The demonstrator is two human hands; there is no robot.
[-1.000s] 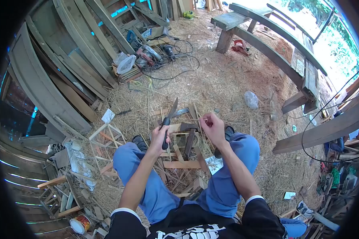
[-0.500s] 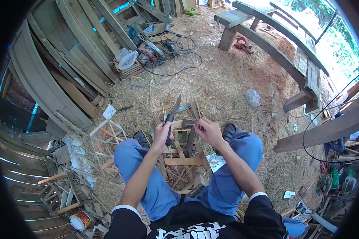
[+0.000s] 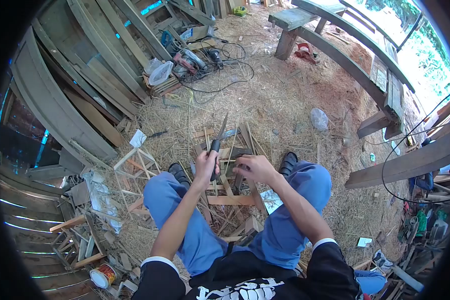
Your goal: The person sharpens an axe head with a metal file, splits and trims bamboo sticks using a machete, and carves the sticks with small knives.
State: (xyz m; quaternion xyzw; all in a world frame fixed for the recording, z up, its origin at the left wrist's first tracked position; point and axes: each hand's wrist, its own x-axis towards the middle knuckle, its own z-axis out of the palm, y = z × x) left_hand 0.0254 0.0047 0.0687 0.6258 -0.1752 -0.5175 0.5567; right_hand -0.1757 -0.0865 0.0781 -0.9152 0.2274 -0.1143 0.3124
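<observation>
My left hand (image 3: 205, 169) is closed around the black handle of a knife (image 3: 215, 146), its pointed blade tilted up and away from me. To the right, at about the same height, my right hand (image 3: 256, 169) has its fingers bent inward; anything between the fingertips is too small to make out. Just beyond and below that hand is a dark hammer-like tool (image 3: 241, 152), partly covered by the fingers. It rests among wooden pieces between my feet, near a light wooden crosspiece (image 3: 230, 200). Thin pale strips (image 3: 228, 160) stand between the two hands.
Straw and shavings cover the ground. A small wooden frame (image 3: 135, 162) stands at left, near leaning boards (image 3: 102, 95). Power tools (image 3: 190, 62) with tangled cords lie ahead. A long wooden bench (image 3: 335, 75) and a curved beam (image 3: 400, 165) are at right.
My right hand has shifted slightly down, its fingers moving left toward the knife handle and over part of the dark tool. The left hand keeps the knife, now turned a little.
</observation>
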